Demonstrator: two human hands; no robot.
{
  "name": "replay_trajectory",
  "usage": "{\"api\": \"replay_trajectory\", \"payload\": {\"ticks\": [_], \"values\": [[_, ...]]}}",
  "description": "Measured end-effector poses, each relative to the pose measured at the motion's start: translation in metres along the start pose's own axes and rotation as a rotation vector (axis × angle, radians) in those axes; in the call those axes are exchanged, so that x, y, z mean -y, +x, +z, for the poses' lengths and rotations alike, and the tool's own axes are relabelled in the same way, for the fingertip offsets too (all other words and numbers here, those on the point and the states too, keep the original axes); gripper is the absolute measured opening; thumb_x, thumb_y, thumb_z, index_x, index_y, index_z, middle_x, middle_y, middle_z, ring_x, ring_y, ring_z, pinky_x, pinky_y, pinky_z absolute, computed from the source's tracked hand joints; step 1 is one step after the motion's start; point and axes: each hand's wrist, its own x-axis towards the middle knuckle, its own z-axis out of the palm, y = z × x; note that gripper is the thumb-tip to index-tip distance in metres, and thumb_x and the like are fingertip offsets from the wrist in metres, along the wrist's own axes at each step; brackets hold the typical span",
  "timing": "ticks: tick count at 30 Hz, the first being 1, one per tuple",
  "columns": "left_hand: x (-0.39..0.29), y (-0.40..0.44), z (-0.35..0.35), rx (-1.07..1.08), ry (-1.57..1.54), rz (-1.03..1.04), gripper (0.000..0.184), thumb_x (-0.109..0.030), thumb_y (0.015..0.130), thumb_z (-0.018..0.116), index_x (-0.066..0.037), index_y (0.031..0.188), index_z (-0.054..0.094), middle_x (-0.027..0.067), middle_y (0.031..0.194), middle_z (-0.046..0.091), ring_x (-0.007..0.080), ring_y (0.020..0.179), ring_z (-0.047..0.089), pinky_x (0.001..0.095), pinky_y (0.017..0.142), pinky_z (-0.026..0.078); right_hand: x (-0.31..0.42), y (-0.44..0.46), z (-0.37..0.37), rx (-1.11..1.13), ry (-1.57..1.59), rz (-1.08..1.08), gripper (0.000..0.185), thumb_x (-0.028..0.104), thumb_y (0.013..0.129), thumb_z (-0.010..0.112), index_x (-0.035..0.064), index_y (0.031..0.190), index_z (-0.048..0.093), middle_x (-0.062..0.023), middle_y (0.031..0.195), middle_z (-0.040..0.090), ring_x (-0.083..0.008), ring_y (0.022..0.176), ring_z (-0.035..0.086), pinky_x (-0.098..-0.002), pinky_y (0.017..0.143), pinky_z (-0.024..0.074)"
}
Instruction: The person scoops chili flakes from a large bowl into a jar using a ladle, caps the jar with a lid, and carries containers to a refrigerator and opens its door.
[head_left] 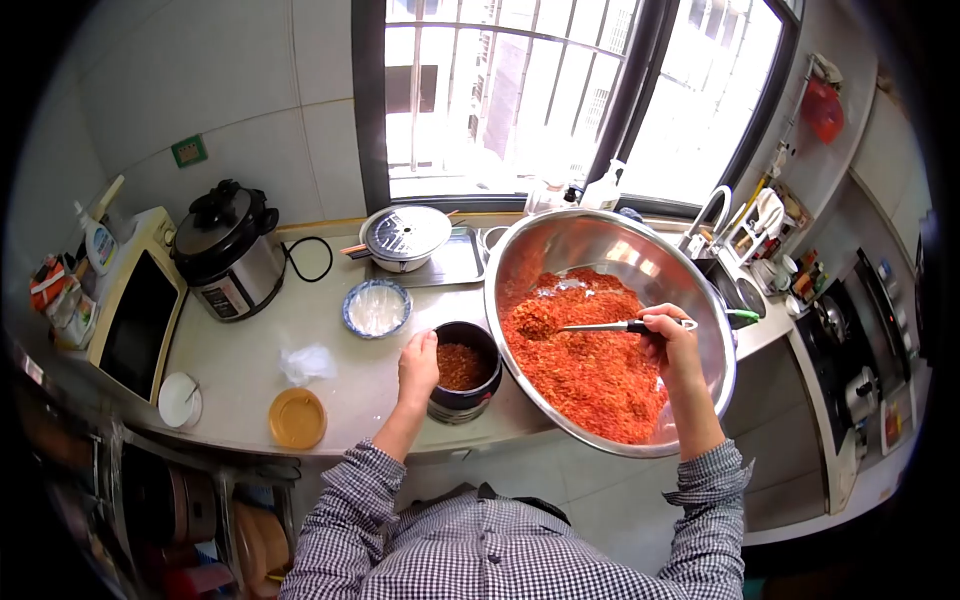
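My right hand is closed around the black handle of a long metal spoon. The spoon's far end lies in chopped red chili, which fills much of a wide steel basin. To the left of the basin, a dark pot with reddish-brown chopped food inside is at the counter's front edge. My left hand is closed on the pot's left side, with the grip itself partly hidden by the fingers. The basin's right part reaches past the counter edge toward the sink.
Left of the pot are a blue-rimmed bowl under plastic film, a crumpled plastic bag, an amber lid-like disc and a white cup. Behind stand a pressure cooker, a microwave and a lidded pot. A faucet rises right.
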Motion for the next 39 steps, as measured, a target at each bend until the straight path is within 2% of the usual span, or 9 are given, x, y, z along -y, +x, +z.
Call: {"api": "replay_trajectory", "payload": {"ticks": [8, 12, 16, 20, 25, 28, 34, 38, 39], "values": [[-0.003, -0.003, 0.001, -0.023, 0.02, 0.015, 0.033, -0.029, 0.092, 0.045, -0.002, 0.105, 0.06, 0.0209, 0.098, 0.062, 0.0351, 0.093, 0.058, 0.039, 0.082, 0.044, -0.008, -0.032, 0.068, 0.304, -0.257, -0.065, 0.008, 0.005, 0.077, 0.06, 0.001, 0.083, 0.063, -0.0046, 0.064, 0.06, -0.0075, 0.049, 0.052, -0.0215, 0.039, 0.0372], [-0.003, -0.004, 0.0, -0.037, 0.019, 0.037, 0.034, -0.029, 0.093, 0.045, -0.001, 0.105, 0.06, 0.0212, 0.099, 0.062, 0.0355, 0.093, 0.058, 0.0393, 0.082, 0.044, -0.038, -0.057, 0.091, 0.705, -0.834, -0.884, 0.013, 0.004, 0.072, 0.062, 0.0049, 0.084, 0.063, -0.0051, 0.067, 0.053, -0.0187, 0.059, 0.054, -0.0313, 0.053, 0.0451], [-0.004, -0.005, 0.0, -0.033, 0.023, 0.02, 0.034, -0.029, 0.093, 0.045, -0.001, 0.105, 0.06, 0.0211, 0.099, 0.062, 0.0353, 0.094, 0.058, 0.039, 0.083, 0.044, -0.027, -0.07, 0.091, 0.771, -1.016, -1.046, 0.017, 0.005, 0.069, 0.063, 0.0066, 0.087, 0.062, -0.0053, 0.068, 0.048, -0.0223, 0.062, 0.053, -0.0325, 0.053, 0.0452], [-0.008, -0.006, -0.001, -0.024, -0.004, 0.0, 0.034, -0.03, 0.093, 0.045, -0.002, 0.107, 0.06, 0.0206, 0.1, 0.062, 0.0339, 0.094, 0.059, 0.0382, 0.083, 0.045, -0.025, -0.065, 0.074, 0.691, -0.863, -0.936, 0.022, 0.002, 0.067, 0.064, 0.0067, 0.088, 0.063, -0.0062, 0.071, 0.051, -0.0233, 0.064, 0.054, -0.0324, 0.055, 0.0458], [-0.006, -0.005, -0.002, -0.007, -0.026, -0.014, 0.035, -0.029, 0.093, 0.046, 0.0, 0.109, 0.06, 0.0199, 0.101, 0.063, 0.0314, 0.096, 0.06, 0.0358, 0.085, 0.045, -0.015, -0.06, 0.045, 0.396, -0.317, -0.265, 0.016, 0.001, 0.078, 0.064, 0.0009, 0.095, 0.065, -0.0019, 0.078, 0.061, -0.0075, 0.067, 0.056, -0.0219, 0.055, 0.0425], [-0.005, -0.004, -0.003, -0.011, -0.002, -0.02, 0.036, -0.029, 0.093, 0.047, 0.0, 0.109, 0.06, 0.0205, 0.103, 0.063, 0.0296, 0.097, 0.06, 0.0346, 0.085, 0.044, -0.009, -0.049, 0.017, 0.167, -0.104, -0.108, 0.014, 0.003, 0.08, 0.062, 0.0007, 0.094, 0.063, -0.0004, 0.069, 0.058, -0.0044, 0.057, 0.052, -0.0169, 0.05, 0.0405], [0.0, -0.002, -0.002, -0.015, -0.055, -0.044, 0.036, -0.027, 0.093, 0.047, 0.003, 0.108, 0.059, 0.0175, 0.099, 0.064, 0.0248, 0.093, 0.06, 0.0324, 0.083, 0.044, -0.071, -0.02, -0.02, 0.074, -0.628, -0.472, 0.015, 0.005, 0.078, 0.063, 0.0012, 0.092, 0.064, -0.0057, 0.079, 0.061, -0.0139, 0.07, 0.059, -0.0262, 0.062, 0.0464], [0.0, -0.002, -0.002, -0.025, -0.057, -0.026, 0.036, -0.027, 0.093, 0.047, 0.004, 0.108, 0.059, 0.0176, 0.099, 0.064, 0.0242, 0.093, 0.06, 0.0318, 0.083, 0.044, -0.095, -0.024, -0.023, 0.212, -0.669, -0.308, 0.016, 0.003, 0.075, 0.065, 0.0003, 0.091, 0.065, -0.0066, 0.079, 0.06, -0.013, 0.074, 0.057, -0.0259, 0.065, 0.0441], [0.001, -0.002, -0.002, -0.026, -0.053, -0.02, 0.036, -0.027, 0.093, 0.047, 0.004, 0.108, 0.059, 0.0176, 0.099, 0.064, 0.0241, 0.093, 0.06, 0.0317, 0.083, 0.044, -0.101, -0.023, -0.023, 0.2, -0.663, -0.41, 0.014, 0.005, 0.076, 0.064, 0.0029, 0.09, 0.066, -0.0062, 0.073, 0.06, -0.0143, 0.065, 0.057, -0.025, 0.058, 0.0441]]}}
